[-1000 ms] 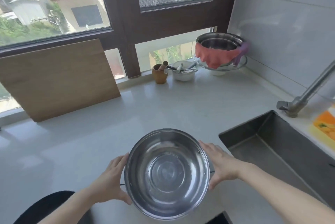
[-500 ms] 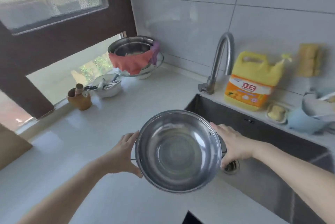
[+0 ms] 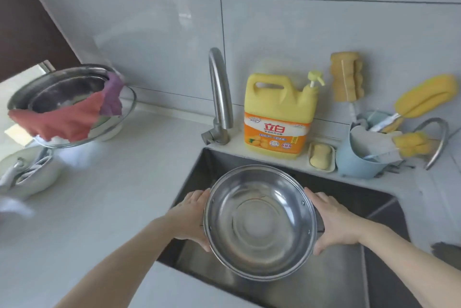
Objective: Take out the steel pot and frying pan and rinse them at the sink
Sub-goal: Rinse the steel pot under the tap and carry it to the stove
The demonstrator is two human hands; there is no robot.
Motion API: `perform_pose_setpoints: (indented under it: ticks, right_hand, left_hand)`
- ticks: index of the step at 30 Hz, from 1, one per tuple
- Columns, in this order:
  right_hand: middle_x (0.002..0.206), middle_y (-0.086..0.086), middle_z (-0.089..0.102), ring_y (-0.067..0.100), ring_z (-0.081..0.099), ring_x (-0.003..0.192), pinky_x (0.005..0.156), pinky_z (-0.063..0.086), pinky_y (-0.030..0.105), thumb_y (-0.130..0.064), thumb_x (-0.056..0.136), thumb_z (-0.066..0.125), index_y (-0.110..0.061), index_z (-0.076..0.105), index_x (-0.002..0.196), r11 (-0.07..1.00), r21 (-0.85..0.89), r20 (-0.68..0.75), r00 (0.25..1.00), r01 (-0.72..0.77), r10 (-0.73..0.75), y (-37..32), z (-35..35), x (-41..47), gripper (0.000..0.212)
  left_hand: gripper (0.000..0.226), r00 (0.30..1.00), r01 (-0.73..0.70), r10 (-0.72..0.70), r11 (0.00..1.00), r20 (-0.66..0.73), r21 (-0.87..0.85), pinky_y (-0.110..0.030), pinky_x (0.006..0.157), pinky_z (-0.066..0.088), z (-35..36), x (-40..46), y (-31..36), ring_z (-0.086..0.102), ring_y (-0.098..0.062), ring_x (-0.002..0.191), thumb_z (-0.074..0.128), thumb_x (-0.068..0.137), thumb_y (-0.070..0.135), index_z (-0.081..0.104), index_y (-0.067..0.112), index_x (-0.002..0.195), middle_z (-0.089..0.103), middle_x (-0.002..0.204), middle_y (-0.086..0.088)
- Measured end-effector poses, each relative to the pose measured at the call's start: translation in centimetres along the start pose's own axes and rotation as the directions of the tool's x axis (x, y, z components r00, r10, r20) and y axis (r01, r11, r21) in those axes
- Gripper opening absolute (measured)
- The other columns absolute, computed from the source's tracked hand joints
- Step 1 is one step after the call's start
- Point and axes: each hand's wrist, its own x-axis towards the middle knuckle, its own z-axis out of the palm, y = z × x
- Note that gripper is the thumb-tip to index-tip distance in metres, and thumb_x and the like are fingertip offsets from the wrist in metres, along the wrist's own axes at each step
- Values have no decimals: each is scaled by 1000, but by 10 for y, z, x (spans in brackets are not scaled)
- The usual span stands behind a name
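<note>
Steel pot [image 3: 260,224] now sits over the sink [image 3: 349,280] basin, carried there from above the counter [image 3: 99,208] where it was 1 s ago. Still airborne, not set down, mouth up and tipped slightly toward the camera. Inside looks empty and dry, as far as the glare lets me tell.

Grip: left hand [image 3: 190,217] at the pot's 9 o'clock, right hand [image 3: 334,221] at 3 o'clock, fingers [image 3: 321,249] of both curled around the rim and side handles. Same 2-handed hold as in both earlier views.

Outward from the pot:
- Faucet [image 3: 219,98] at 11 o'clock, behind the sink's back-left corner. Spout not over the pot, no water visible.
- Yellow detergent jug [image 3: 278,118] at 12 o'clock on the back ledge, soap dish [image 3: 321,158] just beside it.
- Blue caddy [image 3: 356,160] with brushes and sponges at 1 to 2 o'clock.
- Stacked metal bowls [image 3: 62,93] draped with a red cloth [image 3: 57,120] at 10 o'clock, well apart.

Read on the task: carry leg for the pot looks done, rinse not started. Next needs 1 hand freed for the faucet, or the pot set in the basin first. Frying pan not in view, so that half is presumably untouched. Risk: a 1-handed hold on a wet pot could slip.
</note>
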Motion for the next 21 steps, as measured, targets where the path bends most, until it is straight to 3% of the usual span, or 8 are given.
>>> perform_pose_setpoints:
  ticks: [3, 7, 14, 21]
  right_hand:
    - [141, -9, 21, 14, 25, 128, 103, 39, 35, -68, 39, 80, -37, -20, 149, 999, 6, -5, 999, -52, 52, 20, 27, 15, 152]
    - [149, -7, 16, 17, 19, 139, 109, 32, 32, -67, 38, 79, -34, -19, 150, 995, 58, -25, 996, -85, 86, 37, 70, 44, 153]
    - [147, -8, 20, 15, 22, 138, 110, 28, 31, -76, 39, 76, -27, -23, 150, 994, 56, 10, 996, -90, 90, 46, 124, 87, 157]
    - [151, -9, 13, 14, 17, 140, 113, 25, 32, -74, 40, 76, -28, -29, 147, 995, 47, 2, 996, -87, 87, 49, 130, 102, 156]
  left_hand:
    - [146, 998, -2, 0, 999, 55, 34, -34, 121, 18, 36, 37, -7, 7, -18, 146, 84, 45, 64, -5, 27, 154, 13, 153, 11]
    - [156, 993, 40, -47, 997, 105, 70, -37, 121, 22, 82, 74, -31, 10, -22, 146, 79, 37, 74, -12, 26, 154, 14, 155, 6]
    - [140, 994, 44, -57, 990, 91, 134, -29, 116, 27, 127, 100, -59, 12, -17, 145, 82, 56, 61, -7, 18, 156, 11, 157, 4]
    - [147, 990, 49, -68, 987, 127, 150, -30, 117, 25, 126, 110, -67, 7, -17, 148, 85, 53, 56, -12, 16, 156, 4, 161, 2]
